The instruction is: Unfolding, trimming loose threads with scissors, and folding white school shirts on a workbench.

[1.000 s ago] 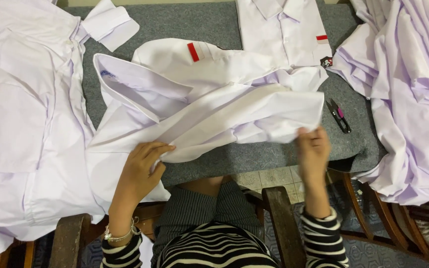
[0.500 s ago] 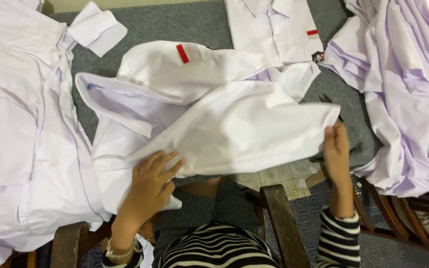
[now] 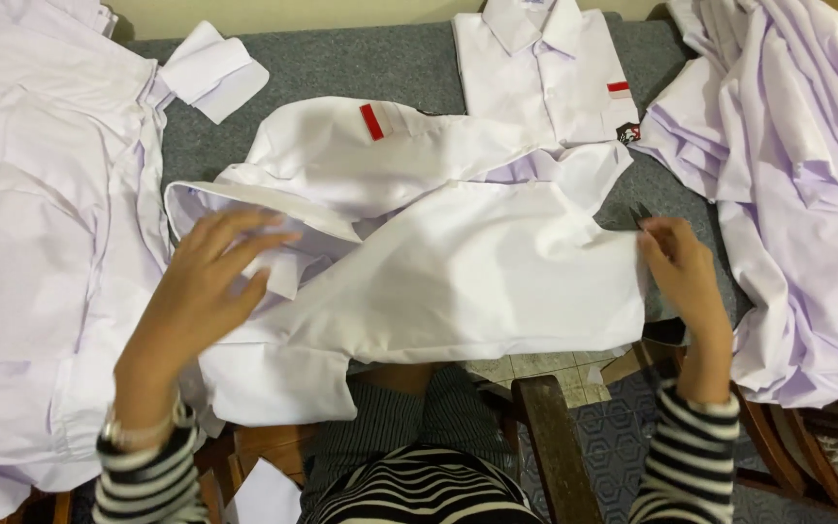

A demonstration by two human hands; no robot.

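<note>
Head camera: we now lay the white shirt (image 3: 458,281) flatter on the grey tabletop (image 3: 361,68) than half a second ago, our left hand (image 3: 208,281) spread over it, our right hand (image 3: 683,272) pinching its edge, so the fold has opened out.

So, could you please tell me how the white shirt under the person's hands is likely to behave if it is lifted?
The white shirt would probably flop and unfold, since it already creases and drapes over the table edge. It seems light: the right hand holds its edge with fingertips alone. It may slide under the left hand.
</note>
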